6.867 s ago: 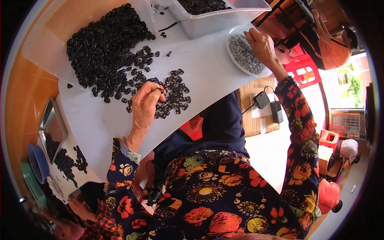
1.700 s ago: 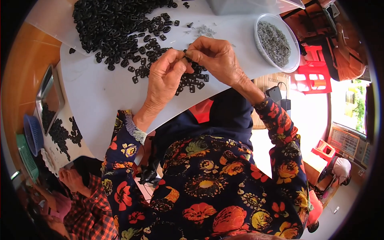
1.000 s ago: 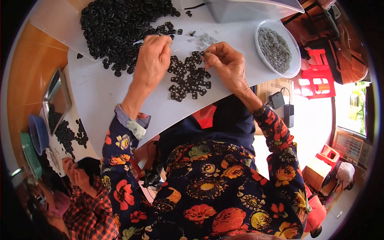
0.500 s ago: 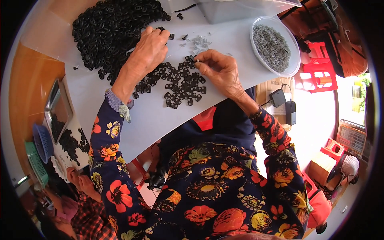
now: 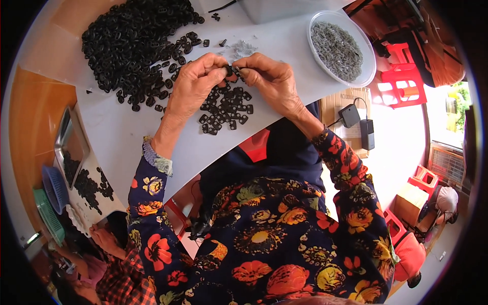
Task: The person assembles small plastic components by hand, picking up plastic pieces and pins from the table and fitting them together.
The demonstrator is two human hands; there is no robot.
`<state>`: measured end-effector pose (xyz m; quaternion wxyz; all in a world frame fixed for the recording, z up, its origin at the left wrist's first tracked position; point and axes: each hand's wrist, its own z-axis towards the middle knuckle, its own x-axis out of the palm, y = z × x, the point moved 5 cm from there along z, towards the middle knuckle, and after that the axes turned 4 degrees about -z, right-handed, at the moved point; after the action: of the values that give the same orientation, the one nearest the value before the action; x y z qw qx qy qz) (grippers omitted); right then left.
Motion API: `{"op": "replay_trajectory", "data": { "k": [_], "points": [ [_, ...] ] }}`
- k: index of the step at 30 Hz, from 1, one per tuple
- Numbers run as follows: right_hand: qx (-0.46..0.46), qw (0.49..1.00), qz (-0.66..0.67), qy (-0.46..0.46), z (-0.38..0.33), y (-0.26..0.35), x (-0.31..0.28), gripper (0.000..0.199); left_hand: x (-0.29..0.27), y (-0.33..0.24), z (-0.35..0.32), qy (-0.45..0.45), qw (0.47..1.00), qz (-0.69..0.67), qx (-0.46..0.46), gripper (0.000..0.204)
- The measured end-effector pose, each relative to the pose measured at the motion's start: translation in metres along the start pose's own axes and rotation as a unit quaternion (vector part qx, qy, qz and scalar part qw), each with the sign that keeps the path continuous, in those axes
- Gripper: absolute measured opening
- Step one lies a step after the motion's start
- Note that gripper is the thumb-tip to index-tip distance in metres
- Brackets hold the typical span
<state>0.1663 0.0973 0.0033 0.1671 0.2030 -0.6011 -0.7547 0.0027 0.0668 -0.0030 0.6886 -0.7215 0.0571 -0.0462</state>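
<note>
My left hand (image 5: 195, 84) pinches a small black plastic piece (image 5: 229, 70) between thumb and fingers. Close beside it, my right hand (image 5: 272, 84) is closed too, its fingertips meeting that piece; what they grip is too small to make out. Below both hands lies a loose cluster of flat black pieces with holes (image 5: 231, 108). Farther left, a big heap of black oval two-hole pieces (image 5: 129, 43) covers the table's corner. Just beyond my fingers sit a few small translucent bits (image 5: 242, 49) and one dark pin-like piece (image 5: 222, 43).
A round clear tub (image 5: 369, 63) of small grey translucent parts stands at the right edge of the white table (image 5: 127, 132). A clear bin (image 5: 284, 9) is behind it. On the left are a metal tray (image 5: 65, 132), baskets (image 5: 49, 216) and a co-worker's hand (image 5: 107, 240). Red stools (image 5: 404, 84) stand right.
My left hand has come from the heap's edge toward me and rightward, now holding a black piece. My right hand has shifted slightly left and up, so the fingertips of both hands meet.
</note>
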Motion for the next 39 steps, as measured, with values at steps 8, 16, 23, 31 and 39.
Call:
{"op": "replay_trajectory", "data": {
  "k": [8,16,23,31,39],
  "points": [
    [-0.007,0.998,0.061,-0.010,0.001,-0.006,0.002,0.023,0.008,-0.016,0.001,-0.054,0.997,-0.028,0.056,0.015],
    [-0.010,0.998,0.054,-0.021,0.000,-0.007,-0.001,0.023,0.016,-0.030,0.002,-0.047,0.992,0.061,0.097,0.006],
    [-0.007,0.997,0.065,-0.031,0.000,-0.008,-0.002,0.024,0.024,-0.038,0.002,-0.082,0.963,0.179,0.183,0.007],
    [0.001,0.995,0.090,-0.042,0.001,-0.009,-0.003,0.022,0.027,-0.038,-0.001,-0.118,0.959,0.174,0.191,0.006],
    [0.001,0.996,0.087,-0.032,0.001,-0.010,-0.003,0.025,0.031,-0.016,-0.007,-0.101,0.979,0.145,0.101,0.018]
  ]
}}
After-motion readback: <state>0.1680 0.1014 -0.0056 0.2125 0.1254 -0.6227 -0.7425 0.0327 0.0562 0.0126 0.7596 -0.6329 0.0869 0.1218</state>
